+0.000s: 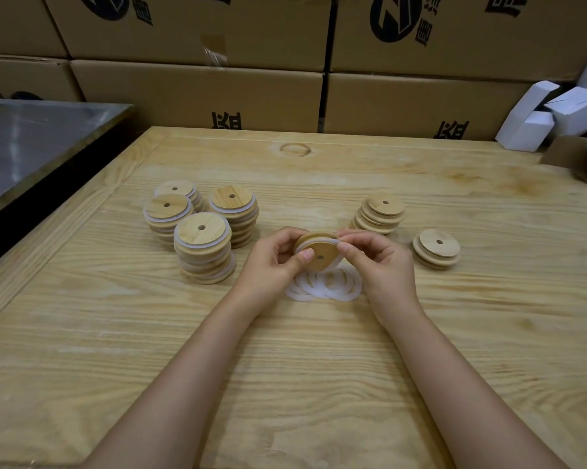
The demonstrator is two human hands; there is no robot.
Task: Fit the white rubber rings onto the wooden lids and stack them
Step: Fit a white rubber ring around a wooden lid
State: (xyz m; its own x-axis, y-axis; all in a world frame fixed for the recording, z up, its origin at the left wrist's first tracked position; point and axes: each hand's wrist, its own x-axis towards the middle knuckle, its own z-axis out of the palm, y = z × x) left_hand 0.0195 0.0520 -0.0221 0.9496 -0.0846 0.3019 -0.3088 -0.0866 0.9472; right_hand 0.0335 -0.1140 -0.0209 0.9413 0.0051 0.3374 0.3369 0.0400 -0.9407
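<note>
Both hands hold one round wooden lid (322,253) with a centre hole, tilted, just above the table. My left hand (273,262) grips its left side, thumb pressed on the face. My right hand (378,262) pinches a white rubber ring (319,239) at the lid's upper right rim; the ring lies partly around the lid. A loose pile of white rings (325,286) lies on the table right below the hands. To the left stand several stacks of lids with rings (204,248). Two stacks of bare lids sit to the right, one taller (380,213), one short (437,248).
The wooden table (285,367) has a raised border along its left and far edges. A metal surface (31,140) adjoins at the far left. Cardboard boxes (200,93) form a wall behind. Small white cartons (555,113) are piled at the far right.
</note>
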